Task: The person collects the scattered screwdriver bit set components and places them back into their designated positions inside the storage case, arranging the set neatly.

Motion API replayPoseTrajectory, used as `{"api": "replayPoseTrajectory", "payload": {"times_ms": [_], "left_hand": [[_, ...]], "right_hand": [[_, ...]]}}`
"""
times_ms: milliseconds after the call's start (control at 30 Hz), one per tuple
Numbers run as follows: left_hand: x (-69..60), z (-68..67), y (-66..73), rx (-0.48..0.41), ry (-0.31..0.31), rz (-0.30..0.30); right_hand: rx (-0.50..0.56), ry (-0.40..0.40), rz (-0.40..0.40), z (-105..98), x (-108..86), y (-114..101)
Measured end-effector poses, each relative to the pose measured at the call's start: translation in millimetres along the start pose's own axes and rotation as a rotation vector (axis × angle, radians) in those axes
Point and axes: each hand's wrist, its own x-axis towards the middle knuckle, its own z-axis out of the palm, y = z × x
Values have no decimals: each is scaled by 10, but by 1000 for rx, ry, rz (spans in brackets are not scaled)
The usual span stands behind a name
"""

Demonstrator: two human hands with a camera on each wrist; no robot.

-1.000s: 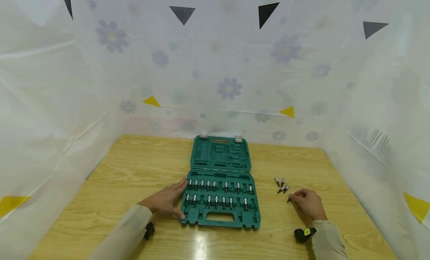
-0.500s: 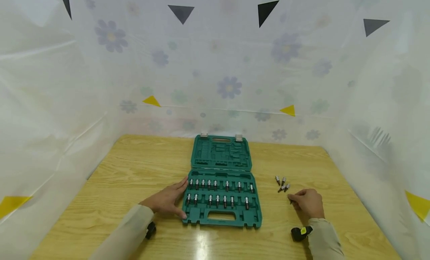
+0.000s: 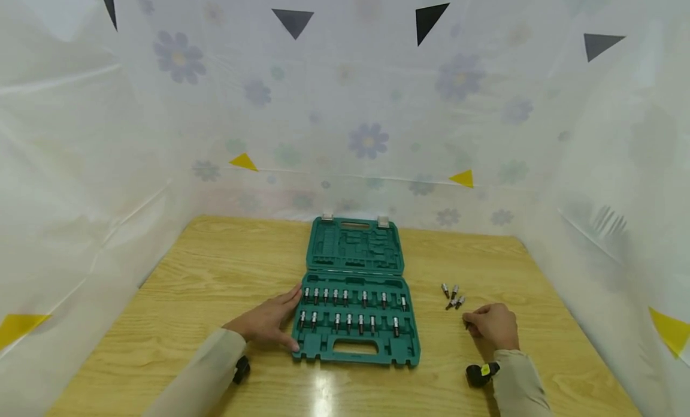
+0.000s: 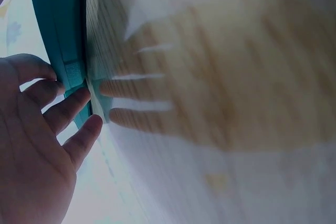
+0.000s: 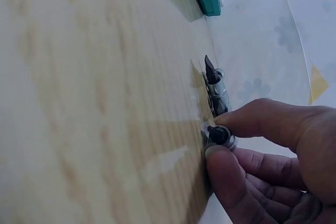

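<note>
A green socket case (image 3: pixel 309 343) lies unfolded on the table, its lid (image 3: pixel 353 249) at the back. Two rows of chrome bit sockets stand in the near half. My left hand (image 3: pixel 268 322) rests at the left edge of this half; in the left wrist view its extended fingers (image 4: pixel 68 109) touch the green side wall. To the right of the case, my right hand (image 3: pixel 495 326) pinches a bit socket (image 5: pixel 220 136) between thumb and index finger, low at the tabletop. Several loose bit sockets (image 3: pixel 453 304) lie just beyond it, one showing a dark, flat-tipped bit (image 5: pixel 210 69).
The wooden table (image 3: pixel 215 249) meets pale, flower-printed sheeting (image 3: pixel 366 105) at the back and both sides. Each wrist wears a dark strap-on device, such as the right wrist camera (image 3: pixel 481 374).
My right wrist has shifted slightly left, and less of the pinched bit socket shows in the head view. My left hand stays at the case edge.
</note>
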Motion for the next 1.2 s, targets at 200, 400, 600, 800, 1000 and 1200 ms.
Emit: {"api": "replayPoseTrajectory", "payload": {"times_ms": [200, 400, 600, 800, 1000, 1200], "left_hand": [[-5, -4, -9, 4, 4, 6], [2, -8, -7, 7, 4, 6], [-3, -9, -1, 3, 4, 4], [-12, -16, 16, -3, 0, 0], [-14, -20, 20, -2, 0, 2], [-16, -20, 21, -2, -1, 5]], "right_hand": [[-6, -5, 13, 1, 6, -21], [29, 6, 14, -5, -2, -21], [131, 7, 18, 19, -22, 20], [279, -26, 33, 53, 8, 35], [372, 9, -13, 79, 12, -61], [464, 25, -62, 108, 39, -242]]}}
